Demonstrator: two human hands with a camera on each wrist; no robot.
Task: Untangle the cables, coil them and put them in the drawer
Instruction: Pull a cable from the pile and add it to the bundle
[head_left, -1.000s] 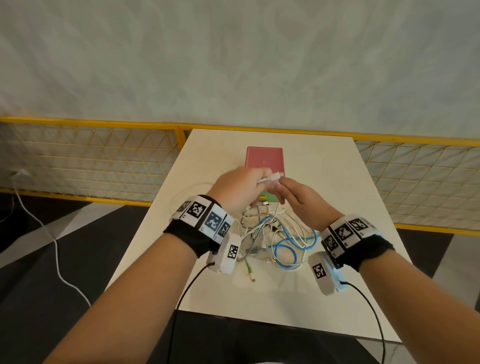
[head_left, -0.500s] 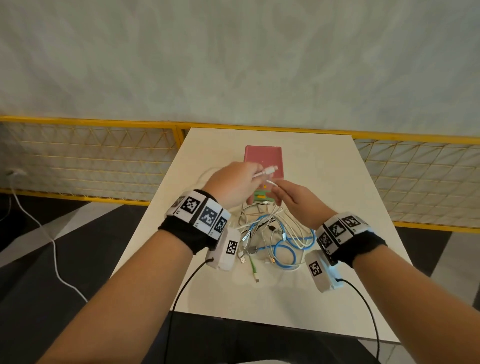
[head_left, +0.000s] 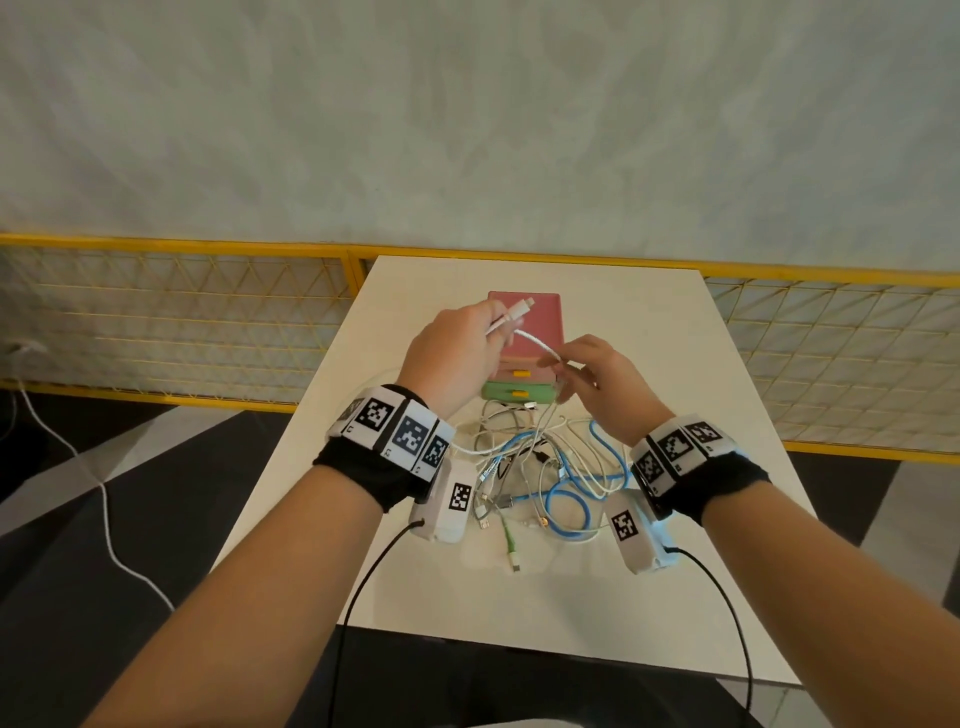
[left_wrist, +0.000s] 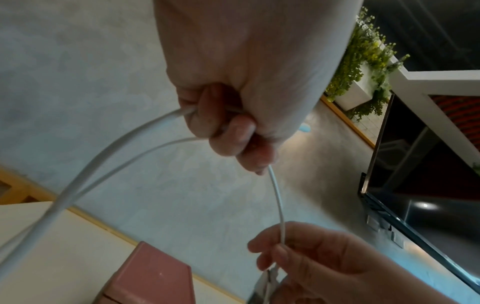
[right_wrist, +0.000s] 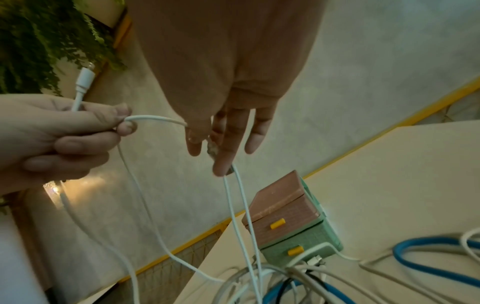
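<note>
Up above the table (head_left: 649, 312), the left hand (head_left: 457, 353) grips a white charging cable (head_left: 540, 344) in a curled fist, its plug (head_left: 519, 307) sticking out past the thumb. The right hand (head_left: 602, 374) pinches the same cable a short way along, thumb against fingers, the other fingers fairly straight (a metal connector also shows between them in the right wrist view). From both hands white strands drop to the tangle of cables (head_left: 540, 467), white, grey and blue, lying on the table between the wrists, with a green-tipped lead (head_left: 511, 543) trailing toward the near edge. Just beyond the tangle, nearer the far edge, stands the small drawer unit (head_left: 530, 358): pink drawer over green, both with yellow handles, both closed.
</note>
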